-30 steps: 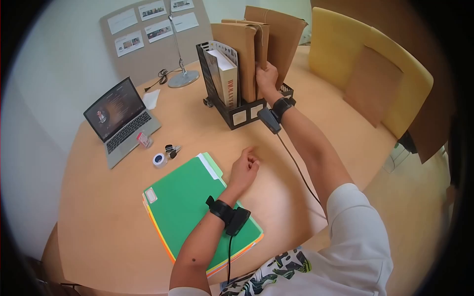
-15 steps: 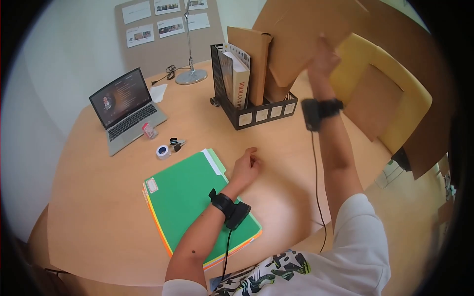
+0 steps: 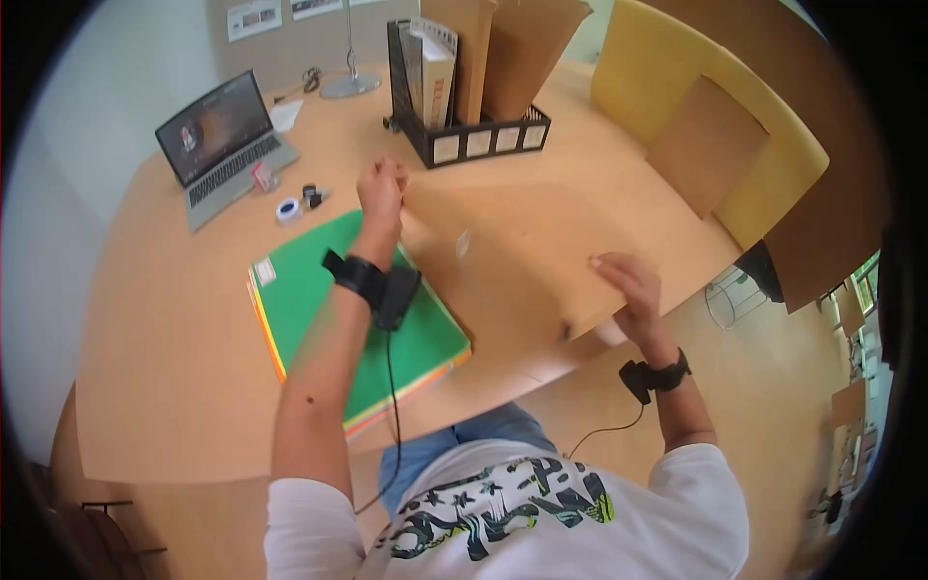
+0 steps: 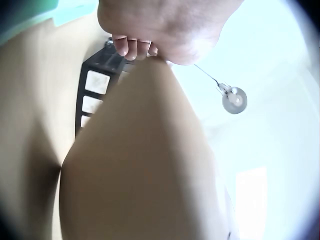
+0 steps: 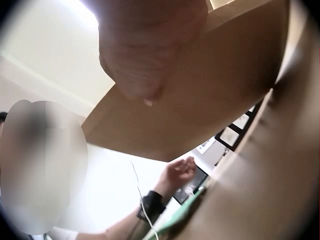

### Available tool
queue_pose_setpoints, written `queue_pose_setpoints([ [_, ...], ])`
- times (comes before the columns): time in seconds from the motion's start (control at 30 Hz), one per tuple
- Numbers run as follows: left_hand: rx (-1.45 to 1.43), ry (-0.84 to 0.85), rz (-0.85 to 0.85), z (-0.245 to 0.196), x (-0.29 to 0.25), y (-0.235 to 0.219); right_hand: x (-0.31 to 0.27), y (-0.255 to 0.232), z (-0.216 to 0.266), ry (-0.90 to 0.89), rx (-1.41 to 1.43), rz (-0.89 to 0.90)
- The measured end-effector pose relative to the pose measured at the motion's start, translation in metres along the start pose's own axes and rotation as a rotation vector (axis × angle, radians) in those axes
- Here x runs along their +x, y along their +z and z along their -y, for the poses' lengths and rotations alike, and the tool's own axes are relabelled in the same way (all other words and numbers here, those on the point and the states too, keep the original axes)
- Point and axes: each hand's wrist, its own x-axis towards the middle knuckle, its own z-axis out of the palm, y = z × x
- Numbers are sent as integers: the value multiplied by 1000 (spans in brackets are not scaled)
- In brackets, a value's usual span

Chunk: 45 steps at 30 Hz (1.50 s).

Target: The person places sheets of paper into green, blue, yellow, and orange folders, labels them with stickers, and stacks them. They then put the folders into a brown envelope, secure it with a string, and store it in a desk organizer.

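A brown kraft document folder [image 3: 532, 251], blurred by motion, is tilted over the table in front of the person. My right hand [image 3: 630, 290] holds it at its near right edge; in the right wrist view the thumb lies against the folder's broad face [image 5: 215, 85]. At the folder's far left corner is my left hand [image 3: 382, 198], fingers loosely bent. The left wrist view shows those fingertips [image 4: 132, 49] right at the corner. A stack of coloured folders, green on top [image 3: 319, 290], lies under the left forearm.
Behind stands a black desk organizer [image 3: 483, 145] with books and more brown folders. A laptop [image 3: 227, 150], a roll of tape [image 3: 288, 210] and scissors [image 3: 313, 196] are at the left. A lamp base [image 3: 350, 85] sits farther back, a yellow chair [image 3: 667, 68] at the right.
My right hand has pulled the brown folder out of the organizer and brought it down toward the body. My left hand has moved forward and left to the folder's corner. The head view has tilted down.
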Motion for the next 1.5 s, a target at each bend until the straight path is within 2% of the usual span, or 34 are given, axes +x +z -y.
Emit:
queue_pose_setpoints([
  [0.07, 269, 281, 134, -24, -7, -5, -11, 11, 13, -67, -13, 100],
  [0.17, 552, 288, 591, -63, -52, -2, -23, 30, 27, -48, -6, 141],
  [0.27, 746, -35, 1030, -74, -89, -11, -32, 46, 34, 63, 6, 99],
  [0.3, 739, -131, 1041, -70, -100, -18, -34, 49, 37, 85, 10, 117],
  [0.4, 901, 48, 998, -70, -128, -37, -39, 58, 42, 145, 7, 114],
  [0.5, 907, 95, 743, -63, -150, -52, -44, 63, 44, 175, -9, 41],
  [0.6, 893, -6, 679, -38, -154, -67, -46, 66, 46, 189, 4, -11],
  [0.7, 679, -340, 563, -49, -161, -45, -46, 68, 45, 185, 9, -49],
  [0.8, 676, -503, 537, -42, -153, -33, -50, 73, 40, 171, -15, -87],
  [0.9, 647, -540, 450, -40, -152, -11, -50, 72, 42, 163, -28, -93],
  [1.0, 496, -504, 338, -24, -152, 4, -48, 71, 42, 146, -14, -92],
  [1.1, 372, -653, 348, -28, -155, 14, -51, 70, 40, 142, -4, -99],
  [1.2, 150, -700, 279, 31, -145, 10, -53, 71, 36, 117, -6, -120],
  [1.23, 115, -741, 208, 6, -163, 26, -53, 71, 36, 118, -1, -130],
  [1.33, 84, -724, 238, -1, -174, 42, -56, 72, 35, 117, 25, -131],
  [1.43, -78, -631, 360, 39, -159, 29, -53, 52, 35, 100, 20, -90],
  [1.5, -80, -573, 311, 41, -154, 23, -57, 44, 14, 150, 20, -149],
])
